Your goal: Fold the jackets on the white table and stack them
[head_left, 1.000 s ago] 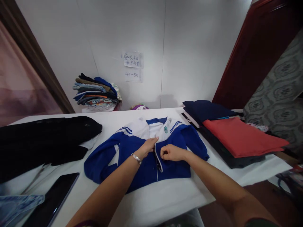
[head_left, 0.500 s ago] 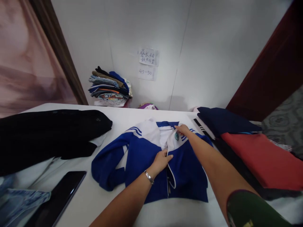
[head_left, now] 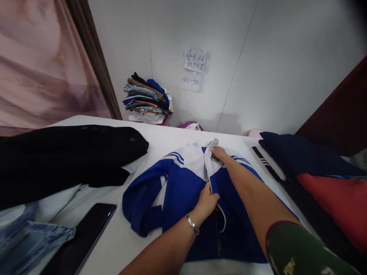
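A blue and white zip jacket (head_left: pixel 183 191) with striped shoulders lies front up on the white table (head_left: pixel 109 244). My left hand (head_left: pixel 207 200), with a silver bracelet at the wrist, pinches the edge of the front opening at mid-chest. Higher up, my right hand (head_left: pixel 219 152) is closed on the same front panel by the collar, partly covering a round badge. Between my hands the white edge is lifted and the collar tip stands up. The jacket's left-side sleeve is bent on the table; my right forearm hides much of the other side.
Black garments (head_left: pixel 71 160) lie at left, near denim (head_left: pixel 34 236) and a dark flat panel (head_left: pixel 83 233). Folded clothes (head_left: pixel 147 101) are stacked by the wall under paper signs (head_left: pixel 195 61). Navy (head_left: pixel 301 152) and red (head_left: pixel 338 198) folded clothes lie at right.
My right hand has raised the front panel, so the collar tip now stands up and the badge is mostly covered. My left hand keeps its pinch on the edge. The view has shifted.
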`<state>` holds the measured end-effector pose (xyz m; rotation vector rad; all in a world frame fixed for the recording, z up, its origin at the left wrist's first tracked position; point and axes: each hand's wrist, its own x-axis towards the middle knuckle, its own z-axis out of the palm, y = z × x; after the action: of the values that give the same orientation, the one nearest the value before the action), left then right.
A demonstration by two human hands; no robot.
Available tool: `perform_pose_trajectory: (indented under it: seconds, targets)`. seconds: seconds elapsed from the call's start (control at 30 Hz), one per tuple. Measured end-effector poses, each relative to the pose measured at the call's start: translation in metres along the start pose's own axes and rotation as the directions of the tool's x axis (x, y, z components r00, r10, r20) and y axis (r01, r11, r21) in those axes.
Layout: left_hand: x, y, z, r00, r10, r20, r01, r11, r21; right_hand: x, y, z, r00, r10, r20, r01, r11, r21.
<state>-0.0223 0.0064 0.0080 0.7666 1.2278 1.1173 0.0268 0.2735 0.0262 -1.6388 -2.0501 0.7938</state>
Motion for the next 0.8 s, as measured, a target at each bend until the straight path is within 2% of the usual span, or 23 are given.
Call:
perform_pose_trajectory:
  seconds: [0.1,0.13,0.23,0.33,0.43,0.53,0.6,0.7,0.8]
  targets:
    - [-0.003,0.004,0.001,0.998,0.042,-0.057,-0.037,0.995,0.087,-0.011,0.007,0.002,0.998,-0.057,0.021,0.058,0.997,-0.05]
    - [-0.004,0.005,0.001,0.998,0.04,-0.04,-0.037,0.995,0.093,-0.016,0.01,-0.003,0.997,-0.08,0.023,0.081,0.994,-0.073]
    - [-0.006,0.01,0.001,0.998,0.047,-0.028,-0.044,0.994,0.102,-0.038,0.025,-0.031,0.988,-0.156,0.001,0.155,0.975,-0.158]
    - [-0.005,0.011,0.002,0.998,0.054,-0.037,-0.05,0.992,0.12,-0.079,0.058,-0.069,0.979,-0.197,-0.055,0.178,0.953,-0.243]
    - [-0.002,0.009,0.002,0.998,0.05,-0.037,-0.045,0.991,0.126,-0.13,0.106,-0.108,0.977,-0.166,-0.131,0.115,0.937,-0.331]
    - [-0.001,0.008,0.001,0.998,0.057,-0.029,-0.053,0.989,0.138,-0.176,0.152,-0.135,0.982,-0.001,-0.19,-0.075,0.917,-0.392]
    - [-0.001,0.009,0.001,0.998,0.064,-0.021,-0.061,0.988,0.14,-0.199,0.173,-0.145,0.981,0.092,-0.168,-0.154,0.898,-0.412]
    - [-0.003,0.012,0.0,0.997,0.073,-0.003,-0.072,0.99,0.118,-0.216,0.186,-0.154,0.986,0.113,-0.122,-0.158,0.868,-0.47]
    - [-0.004,0.014,0.001,0.996,0.086,-0.009,-0.085,0.992,0.092,-0.208,0.181,-0.172,0.975,0.126,-0.182,-0.202,0.843,-0.499]
